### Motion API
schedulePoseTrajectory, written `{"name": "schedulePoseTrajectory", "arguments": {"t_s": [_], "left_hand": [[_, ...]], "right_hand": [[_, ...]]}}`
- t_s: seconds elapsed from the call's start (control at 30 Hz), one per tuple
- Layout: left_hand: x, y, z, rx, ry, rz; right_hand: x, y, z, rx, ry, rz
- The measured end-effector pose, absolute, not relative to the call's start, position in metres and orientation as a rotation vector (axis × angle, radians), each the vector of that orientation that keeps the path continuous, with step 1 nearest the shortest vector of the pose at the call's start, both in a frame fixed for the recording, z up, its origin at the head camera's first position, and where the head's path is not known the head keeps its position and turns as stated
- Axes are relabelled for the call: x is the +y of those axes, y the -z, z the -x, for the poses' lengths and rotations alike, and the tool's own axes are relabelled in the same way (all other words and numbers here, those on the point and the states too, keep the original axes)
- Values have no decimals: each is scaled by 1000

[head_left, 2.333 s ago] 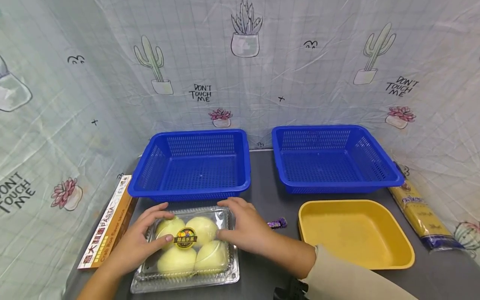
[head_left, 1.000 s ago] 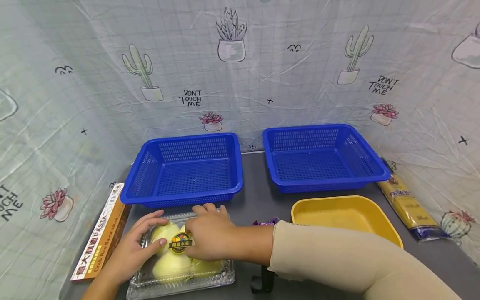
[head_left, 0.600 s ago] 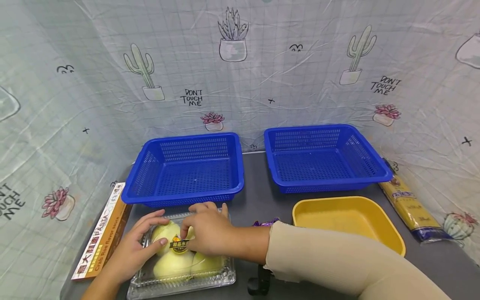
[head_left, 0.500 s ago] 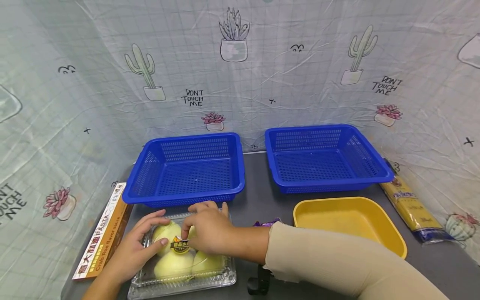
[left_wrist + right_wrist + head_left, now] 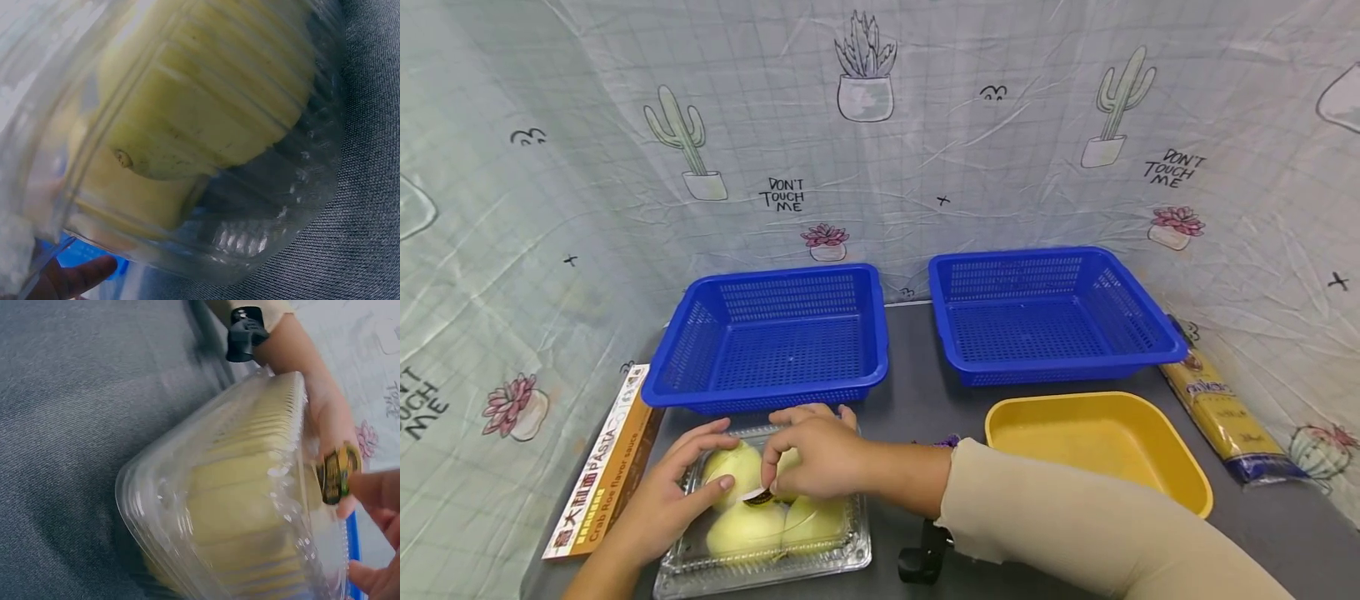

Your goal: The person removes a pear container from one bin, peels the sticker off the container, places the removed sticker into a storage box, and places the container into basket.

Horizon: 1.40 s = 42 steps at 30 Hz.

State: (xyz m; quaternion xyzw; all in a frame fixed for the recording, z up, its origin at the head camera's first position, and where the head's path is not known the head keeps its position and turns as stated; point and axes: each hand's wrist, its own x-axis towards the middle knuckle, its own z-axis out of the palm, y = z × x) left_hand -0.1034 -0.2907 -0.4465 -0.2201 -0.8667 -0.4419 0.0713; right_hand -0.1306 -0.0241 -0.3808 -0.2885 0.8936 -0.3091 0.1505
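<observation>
A person's right hand [image 5: 820,457] pinches the round sticker [image 5: 758,496] on the lid of a clear clamshell box [image 5: 767,533] of pale yellow fruit, its near edge already curling up off the plastic. The left hand [image 5: 662,504] rests on the box's left side with fingers [image 5: 715,483] laid nearly straight across the lid, holding nothing. The box sits at the front of the dark surface [image 5: 917,400], just before the left blue basket [image 5: 771,337], beside a pasta carton [image 5: 602,462].

The risk appears to lie in the peel: a sharp tug could tear the sticker and leave part of it stuck, or pull the thin lid up with it and pop the box open. If the steadying hand eases off, the light box could slide toward the surface's front edge. The wrist views show the lid flexing close to the fruit, so heavy pressing may well dent it. A yellow tray [image 5: 1097,446], a second blue basket [image 5: 1048,312] and a spaghetti packet [image 5: 1221,417] lie well apart to the right.
</observation>
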Motion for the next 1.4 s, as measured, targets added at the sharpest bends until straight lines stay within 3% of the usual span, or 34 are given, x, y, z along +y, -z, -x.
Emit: {"name": "schedulePoseTrajectory", "arguments": {"t_s": [0.7,1.4], "left_hand": [[-300,445,102,-2605,1388,635],[-300,439,112,-2687,1397,617]], "right_hand": [[22,373,137,2007,1721,595],[153,363,133,1932,1666,628]]}}
